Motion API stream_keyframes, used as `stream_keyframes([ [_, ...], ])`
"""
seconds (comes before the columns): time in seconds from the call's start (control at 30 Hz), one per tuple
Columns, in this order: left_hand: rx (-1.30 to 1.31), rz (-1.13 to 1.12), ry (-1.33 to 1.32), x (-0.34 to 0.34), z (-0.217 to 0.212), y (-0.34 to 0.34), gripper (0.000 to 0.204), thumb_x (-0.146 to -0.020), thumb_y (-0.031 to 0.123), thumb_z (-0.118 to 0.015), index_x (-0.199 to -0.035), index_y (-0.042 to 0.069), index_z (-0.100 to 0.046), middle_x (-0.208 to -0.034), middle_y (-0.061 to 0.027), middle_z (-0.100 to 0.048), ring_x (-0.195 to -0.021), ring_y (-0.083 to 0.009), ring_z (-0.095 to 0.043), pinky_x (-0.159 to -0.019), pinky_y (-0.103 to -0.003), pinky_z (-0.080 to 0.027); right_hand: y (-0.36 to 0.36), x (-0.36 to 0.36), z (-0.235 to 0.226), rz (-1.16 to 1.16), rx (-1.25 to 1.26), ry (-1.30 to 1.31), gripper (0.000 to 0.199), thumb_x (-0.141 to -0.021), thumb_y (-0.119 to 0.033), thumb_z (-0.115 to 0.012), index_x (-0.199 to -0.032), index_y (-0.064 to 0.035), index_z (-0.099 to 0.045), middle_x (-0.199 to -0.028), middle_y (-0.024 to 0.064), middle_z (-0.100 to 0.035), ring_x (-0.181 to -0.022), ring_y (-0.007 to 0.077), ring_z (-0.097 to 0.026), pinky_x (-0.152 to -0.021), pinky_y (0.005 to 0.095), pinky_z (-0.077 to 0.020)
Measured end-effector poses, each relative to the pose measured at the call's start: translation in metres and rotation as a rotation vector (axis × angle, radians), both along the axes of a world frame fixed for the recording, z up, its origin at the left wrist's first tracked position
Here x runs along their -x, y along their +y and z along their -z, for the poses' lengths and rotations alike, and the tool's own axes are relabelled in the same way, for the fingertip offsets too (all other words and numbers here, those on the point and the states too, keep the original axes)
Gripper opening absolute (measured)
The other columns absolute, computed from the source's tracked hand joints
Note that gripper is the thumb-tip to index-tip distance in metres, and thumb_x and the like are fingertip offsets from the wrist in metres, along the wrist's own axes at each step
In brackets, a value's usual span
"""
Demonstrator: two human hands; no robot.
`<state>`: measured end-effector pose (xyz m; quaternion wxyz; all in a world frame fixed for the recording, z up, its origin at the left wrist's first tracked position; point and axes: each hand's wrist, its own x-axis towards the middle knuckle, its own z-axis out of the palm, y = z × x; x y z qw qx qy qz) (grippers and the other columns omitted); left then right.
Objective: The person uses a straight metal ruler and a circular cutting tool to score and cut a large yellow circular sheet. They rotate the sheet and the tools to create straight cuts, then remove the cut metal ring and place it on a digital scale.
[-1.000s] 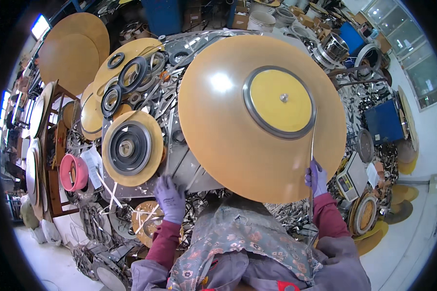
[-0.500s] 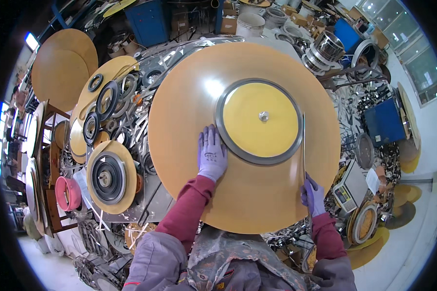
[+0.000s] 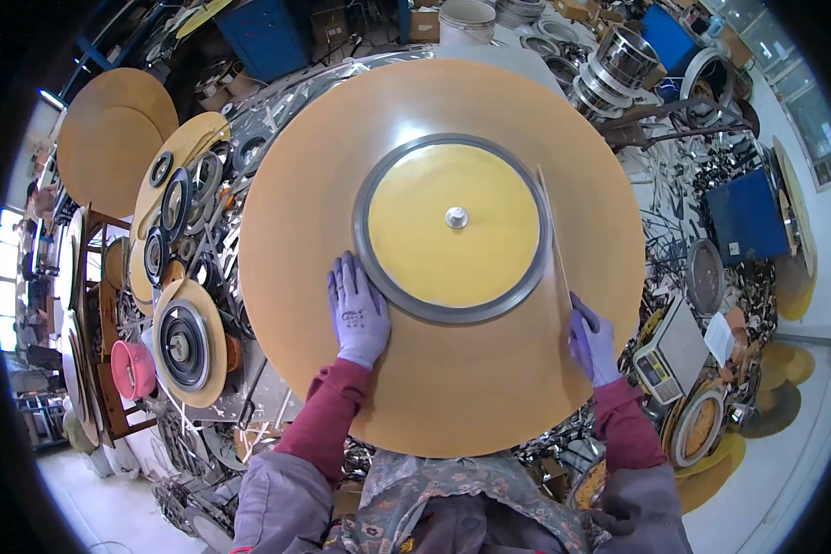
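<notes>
A large tan round board (image 3: 295, 203) lies before me. On it sits a grey ring (image 3: 361, 231) around a yellow disc (image 3: 415, 263), with a small shiny metal knob (image 3: 456, 218) at the disc's middle. My left hand (image 3: 357, 319), in a pale purple glove, rests flat on the board with fingers out, beside the ring's lower left edge. My right hand (image 3: 593, 343), gloved alike, is closed on the near end of a thin strip (image 3: 554, 231). The strip leans left toward its far end, along the ring's right side. Part of it inside my hand is hidden.
Left of the board lie several dark rings (image 3: 176, 205) and a smaller tan disc with a black hub (image 3: 183, 346); a pink bowl (image 3: 132, 370) stands beyond. At right are a digital scale (image 3: 667, 355), a blue box (image 3: 746, 217) and heaped metal scraps. Steel rings (image 3: 619, 69) stand far right.
The strip, nearly upright before, now slants with its far end to the left. The ring, yellow disc and my left hand sit farther left in the picture. My right hand keeps its grip.
</notes>
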<state>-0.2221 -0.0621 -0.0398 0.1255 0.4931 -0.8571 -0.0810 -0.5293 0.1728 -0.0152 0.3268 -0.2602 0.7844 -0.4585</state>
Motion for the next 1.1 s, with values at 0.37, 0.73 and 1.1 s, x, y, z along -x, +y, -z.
stream_keyframes([
  [0.37,-0.062,-0.109,-0.007,0.018,-0.003,0.049,0.067,-0.086,0.02,-0.052,-0.137,-0.012,-0.024,-0.146,-0.0268,-0.023,-0.137,-0.041,-0.019,-0.114,-0.049,-0.013,-0.054,0.036,-0.019,-0.32,-0.068,0.795,0.041,-0.089,-0.014,-0.055,-0.13,-0.0115,-0.051,-0.094,0.0189,-0.057,-0.079,0.0337,-0.058,-0.072,0.0411,-0.0456],
  [0.73,-0.013,0.0,0.087,0.007,-0.003,0.0,0.059,-0.083,0.012,-0.051,-0.133,-0.013,-0.032,-0.143,-0.0264,-0.029,-0.135,-0.0419,-0.023,-0.114,-0.05,-0.015,-0.051,0.034,-0.006,-0.201,-0.022,0.93,0.04,-0.089,-0.016,-0.056,-0.129,-0.0119,-0.051,-0.091,0.0184,-0.059,-0.077,0.0354,-0.058,-0.07,0.042,-0.0474],
  [1.1,0.034,0.066,0.063,0.004,0.006,0.003,0.059,-0.083,0.01,-0.051,-0.134,-0.011,-0.031,-0.142,-0.0259,-0.03,-0.134,-0.043,-0.025,-0.113,-0.05,-0.017,-0.06,0.058,0.003,-0.405,-0.165,0.939,0.042,-0.088,-0.019,-0.056,-0.13,-0.0149,-0.05,-0.086,0.0183,-0.056,-0.076,0.0354,-0.058,-0.067,0.0426,-0.0473],
])
